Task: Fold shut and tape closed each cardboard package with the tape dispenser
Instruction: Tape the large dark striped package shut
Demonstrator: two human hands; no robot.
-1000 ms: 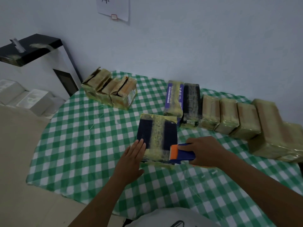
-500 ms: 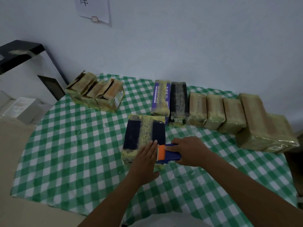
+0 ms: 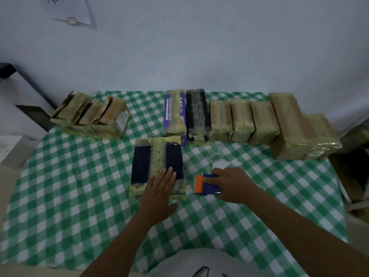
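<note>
A dark taped package [image 3: 142, 162] lies on the checked cloth [image 3: 79, 176], long axis running away from the person. The left hand [image 3: 159, 188] rests flat on its near end, fingers straight. Just right, not touching — the right hand [image 3: 233, 184] grips the tape dispenser [image 3: 207, 185].

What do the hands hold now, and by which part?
Right hand grips the blue-and-orange plastic tape dispenser by its blue body. Left hand holds nothing; it rests flat on the dark blue cardboard package.
</note>
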